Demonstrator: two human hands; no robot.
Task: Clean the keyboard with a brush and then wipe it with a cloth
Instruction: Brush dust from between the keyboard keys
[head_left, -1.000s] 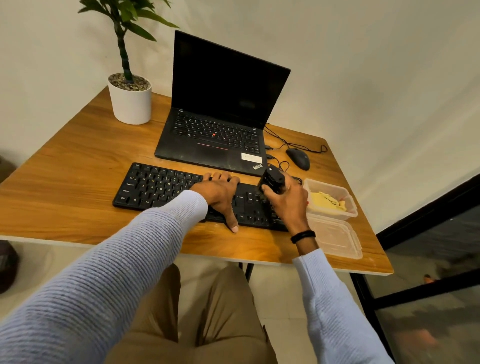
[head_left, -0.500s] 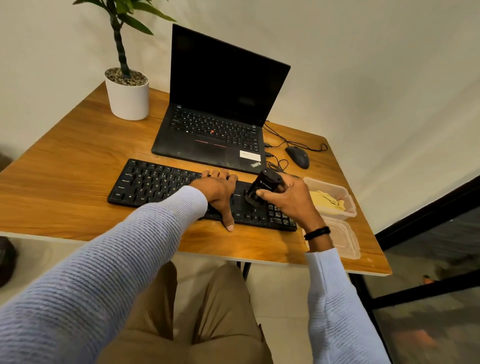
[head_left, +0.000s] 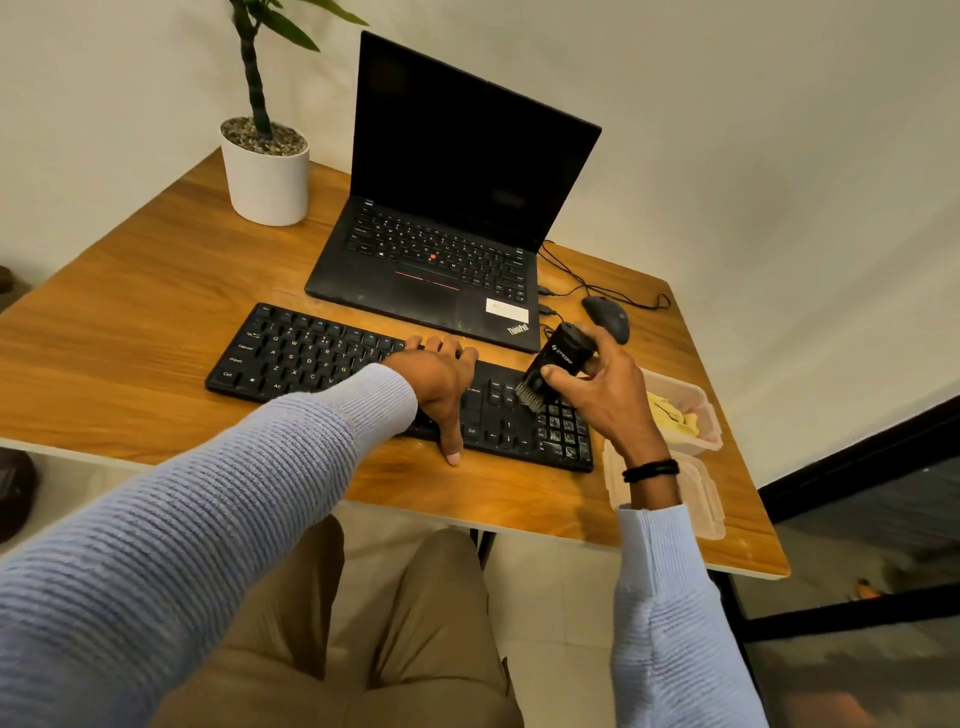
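Near the centre of the frame, a flat black external keyboard (head_left: 322, 358) lies across the wooden desk (head_left: 130, 322), just in front of an open black laptop (head_left: 447, 249) whose screen is dark. The person's left hand (head_left: 441, 376) lies palm down on the middle of the keyboard, its fingers spread loosely and reaching toward the far edge of the keys, the thumb pointing down past the near edge onto the desk. That hand is open and grips nothing.

To the right of centre, the right hand (head_left: 602, 395) is closed around a small black handheld brush (head_left: 553, 366) with white lettering on its body. Thumb and fingers wrap the body, and the brush is tilted so that its dark bristle end points down and left, touching or just above the keys beside the number pad; contact cannot be told for certain. A black band circles the right wrist.

At the right edge of the desk stands a clear plastic container (head_left: 701, 410) holding a crumpled yellow cloth (head_left: 670, 415), just beside the keyboard's right end. Nearer the frame's bottom, a clear plastic lid (head_left: 691, 499) lies flat beside it.
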